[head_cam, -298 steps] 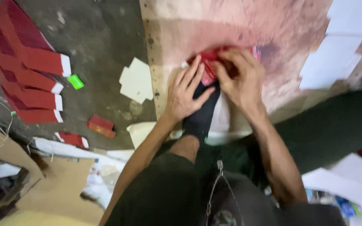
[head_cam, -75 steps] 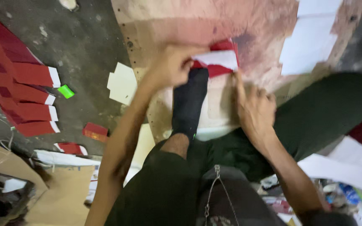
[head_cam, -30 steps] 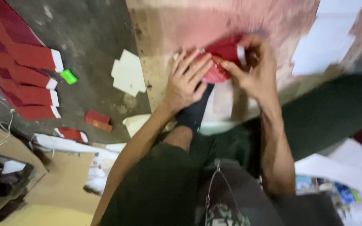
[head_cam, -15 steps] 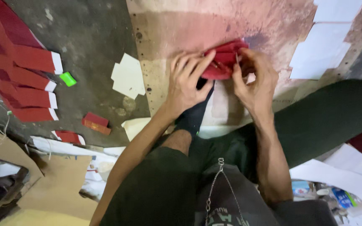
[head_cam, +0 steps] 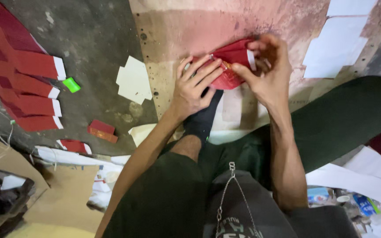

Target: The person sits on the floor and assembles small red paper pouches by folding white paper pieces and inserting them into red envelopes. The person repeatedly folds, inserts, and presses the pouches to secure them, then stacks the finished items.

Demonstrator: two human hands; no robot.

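Observation:
A red paper piece with a white edge [head_cam: 231, 66] lies on a stained pink and tan board [head_cam: 208, 31]. My left hand [head_cam: 195, 86] presses flat on its left part, fingers spread. My right hand [head_cam: 265, 70] pinches its right end near the white edge, fingers curled around the fold. My foot in a black sock [head_cam: 203, 119] rests on the board just below the paper.
A fanned row of red paper pieces with white tips [head_cam: 23, 83] lies at the left on the concrete floor. A green small object [head_cam: 71, 84], white cut card [head_cam: 134, 81], a small red box [head_cam: 102, 131] and white sheets [head_cam: 338, 42] lie around. Cardboard [head_cam: 31, 194] sits at lower left.
Both hands stay on the red paper piece. My right hand has closed more around its white-edged end, and my left hand has slid slightly down and left.

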